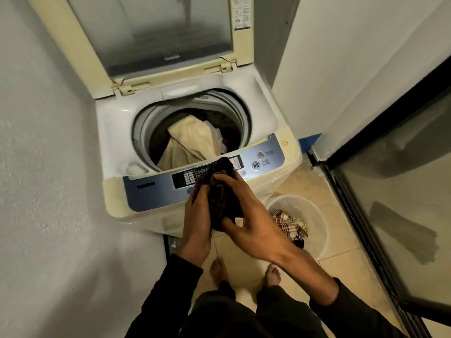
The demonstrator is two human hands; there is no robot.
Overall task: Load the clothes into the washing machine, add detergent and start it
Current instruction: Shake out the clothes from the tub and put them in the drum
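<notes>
Head camera view, looking down at a top-loading washing machine [114, 132] that stands in a narrow corner between 2 pale walls. Its lid [151, 40] is raised upright at the back of the machine. Inside the open drum [144, 123], a cream towel [189, 140] lies on top of other laundry, with bits of white and red fabric showing just to its right.

Across the front of the machine runs a blue control panel [156, 193], with a round start/pause button [255, 165] toward its right end and a power button [260, 155] just above that.

Directly in front of the panel, 2 bare hands hold a dark brown garment [223, 196] bunched up between them. The left hand [197, 220] grips the garment from the left side, fingers curled into the cloth. The right hand [246, 215] holds it from the right, thumb pressed over the top and fingers wrapped underneath. The garment hangs outside the drum, level with the panel.

On the tiled floor [341, 228] just right of the machine's front corner sits a translucent white basket [314, 215] with a checked cloth [285, 220] inside. Farther right of the machine stands a dark-framed glass door [390, 191]. 2 bare feet show below the hands.
</notes>
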